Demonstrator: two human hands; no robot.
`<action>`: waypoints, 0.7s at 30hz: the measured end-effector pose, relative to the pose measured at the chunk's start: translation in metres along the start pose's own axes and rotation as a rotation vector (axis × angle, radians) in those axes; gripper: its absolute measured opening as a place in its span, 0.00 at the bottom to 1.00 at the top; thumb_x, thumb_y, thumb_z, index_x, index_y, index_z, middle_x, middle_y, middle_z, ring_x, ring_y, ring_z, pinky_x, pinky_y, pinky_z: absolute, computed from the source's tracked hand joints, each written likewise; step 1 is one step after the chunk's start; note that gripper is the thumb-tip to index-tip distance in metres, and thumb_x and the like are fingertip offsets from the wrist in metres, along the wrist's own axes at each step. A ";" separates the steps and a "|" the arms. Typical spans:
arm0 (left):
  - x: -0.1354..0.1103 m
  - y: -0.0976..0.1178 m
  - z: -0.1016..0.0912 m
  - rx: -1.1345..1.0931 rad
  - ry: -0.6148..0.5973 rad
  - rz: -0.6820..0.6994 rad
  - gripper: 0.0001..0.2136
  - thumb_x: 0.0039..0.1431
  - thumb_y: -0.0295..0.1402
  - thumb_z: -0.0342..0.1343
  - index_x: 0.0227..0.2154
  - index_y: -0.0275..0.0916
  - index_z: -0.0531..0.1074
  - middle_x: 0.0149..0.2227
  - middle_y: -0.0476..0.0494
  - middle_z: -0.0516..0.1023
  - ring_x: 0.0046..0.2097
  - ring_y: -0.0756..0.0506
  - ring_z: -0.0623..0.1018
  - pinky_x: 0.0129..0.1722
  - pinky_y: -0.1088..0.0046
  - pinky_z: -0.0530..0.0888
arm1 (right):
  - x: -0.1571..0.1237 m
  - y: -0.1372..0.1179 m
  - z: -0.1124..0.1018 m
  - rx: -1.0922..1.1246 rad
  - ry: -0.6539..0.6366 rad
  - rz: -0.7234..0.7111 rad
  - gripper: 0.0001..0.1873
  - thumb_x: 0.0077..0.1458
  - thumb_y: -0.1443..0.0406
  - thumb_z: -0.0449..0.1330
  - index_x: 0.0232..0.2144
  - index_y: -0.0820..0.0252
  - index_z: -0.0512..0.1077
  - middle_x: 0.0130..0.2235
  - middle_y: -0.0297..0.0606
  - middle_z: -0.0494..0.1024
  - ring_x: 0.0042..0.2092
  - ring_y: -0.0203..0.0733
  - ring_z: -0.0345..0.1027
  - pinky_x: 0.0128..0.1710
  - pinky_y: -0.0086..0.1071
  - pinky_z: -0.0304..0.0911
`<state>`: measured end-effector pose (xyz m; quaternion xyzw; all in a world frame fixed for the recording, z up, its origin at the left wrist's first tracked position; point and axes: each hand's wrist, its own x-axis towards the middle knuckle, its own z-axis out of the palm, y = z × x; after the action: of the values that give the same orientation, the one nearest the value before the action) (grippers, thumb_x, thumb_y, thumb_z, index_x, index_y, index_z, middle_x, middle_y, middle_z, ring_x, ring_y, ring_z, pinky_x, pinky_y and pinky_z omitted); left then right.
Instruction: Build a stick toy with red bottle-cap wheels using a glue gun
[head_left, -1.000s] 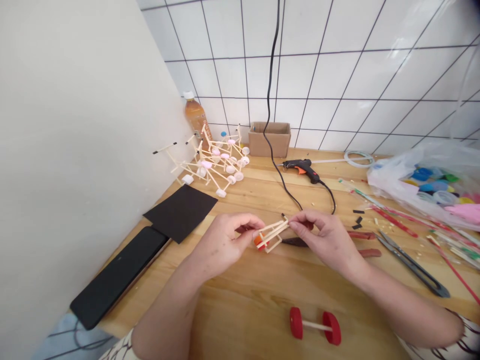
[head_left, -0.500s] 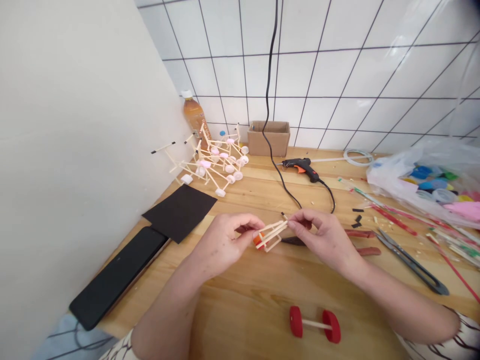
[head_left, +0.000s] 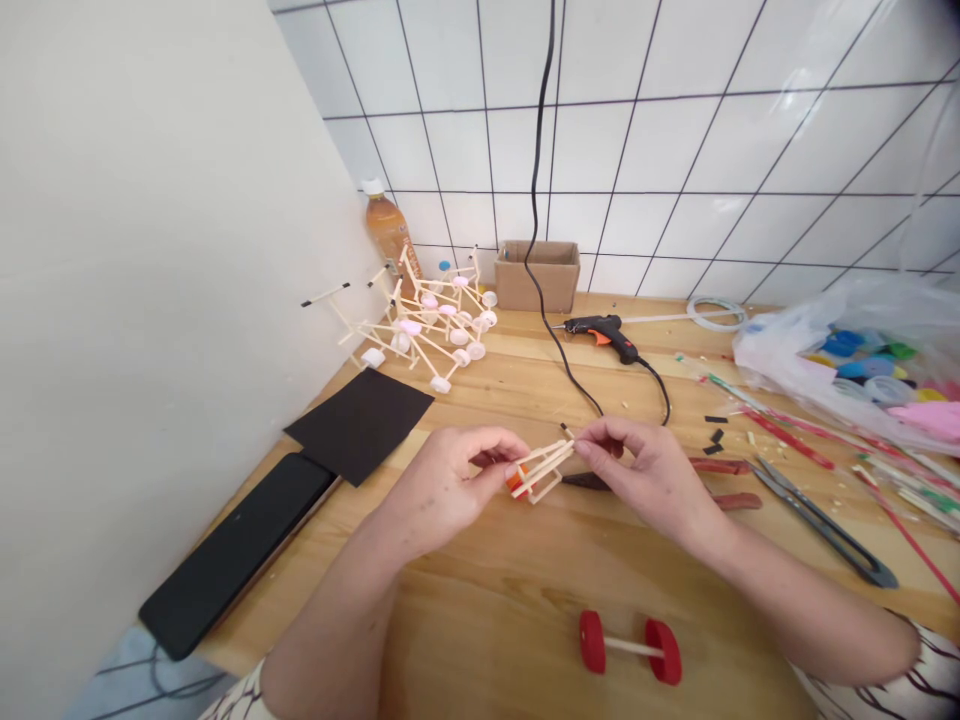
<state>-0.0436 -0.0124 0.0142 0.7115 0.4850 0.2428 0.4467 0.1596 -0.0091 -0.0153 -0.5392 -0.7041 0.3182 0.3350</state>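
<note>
Between both hands, a small frame of pale wooden sticks [head_left: 544, 470] with an orange piece [head_left: 514, 481] at its end was held above the wooden counter [head_left: 480, 590]. The left hand [head_left: 442, 490] curled its fingers [head_left: 491, 445] closed around one end, while the right hand [head_left: 645, 475] pinched the other end with its fingers [head_left: 600, 432]. Just past the right fingers lay red-handled pliers [head_left: 720, 466]. Beyond the fingers sat a black-and-orange hot glue gun [head_left: 600, 335], and nearer the body, a red two-wheeled stick axle [head_left: 630, 647].
</note>
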 end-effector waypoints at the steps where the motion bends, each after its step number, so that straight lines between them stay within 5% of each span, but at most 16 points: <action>1: 0.000 0.000 0.000 -0.006 -0.013 -0.002 0.08 0.55 0.25 0.50 0.33 0.38 0.74 0.33 0.48 0.79 0.35 0.50 0.77 0.34 0.79 0.72 | 0.000 0.000 0.000 0.001 0.002 0.001 0.09 0.52 0.63 0.55 0.26 0.61 0.72 0.25 0.35 0.75 0.28 0.37 0.67 0.29 0.29 0.62; 21: -0.001 -0.014 -0.005 -0.012 -0.028 0.016 0.10 0.58 0.27 0.47 0.37 0.38 0.73 0.37 0.48 0.78 0.39 0.49 0.76 0.40 0.75 0.71 | -0.001 -0.003 -0.004 -0.028 -0.017 0.026 0.11 0.52 0.61 0.55 0.27 0.60 0.74 0.24 0.34 0.75 0.26 0.36 0.66 0.28 0.28 0.61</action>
<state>-0.0547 -0.0094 0.0052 0.7160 0.4713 0.2395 0.4558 0.1612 -0.0106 -0.0109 -0.5503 -0.7042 0.3170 0.3174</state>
